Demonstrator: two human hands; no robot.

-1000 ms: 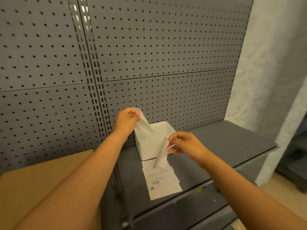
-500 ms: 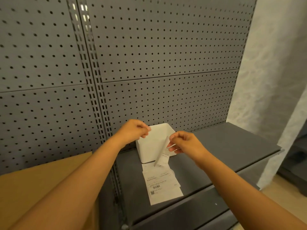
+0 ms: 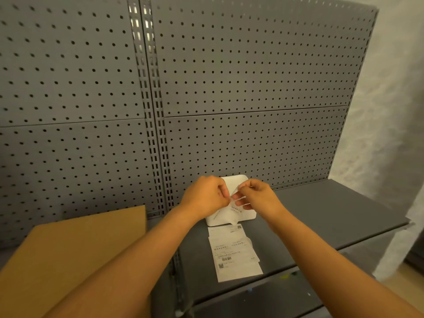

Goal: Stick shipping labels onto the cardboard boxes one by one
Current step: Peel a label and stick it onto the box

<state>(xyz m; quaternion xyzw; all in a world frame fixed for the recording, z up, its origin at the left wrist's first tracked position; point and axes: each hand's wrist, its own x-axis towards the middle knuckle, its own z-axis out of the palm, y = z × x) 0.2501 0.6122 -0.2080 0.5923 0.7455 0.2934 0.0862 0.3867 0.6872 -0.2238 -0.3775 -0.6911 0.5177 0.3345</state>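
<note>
A: Both hands pinch the thin white paper shipping label [image 3: 234, 203] between them; left hand [image 3: 204, 196], right hand [image 3: 259, 196].

B: Target? Flat brown cardboard box [image 3: 75, 246] lies at eight o'clock, long axis toward the pegboard, nearer the left hand.

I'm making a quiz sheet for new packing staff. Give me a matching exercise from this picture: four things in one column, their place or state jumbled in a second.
Things:
1. cardboard box
2. white container
3. stack of labels
4. single label

Places or states:
A. pinched between left hand and right hand
B. lying flat on the grey shelf
C. at lower left, plain brown top
D. standing against the pegboard, behind the hands

Pairs: 1-C, 2-D, 3-B, 4-A
</note>
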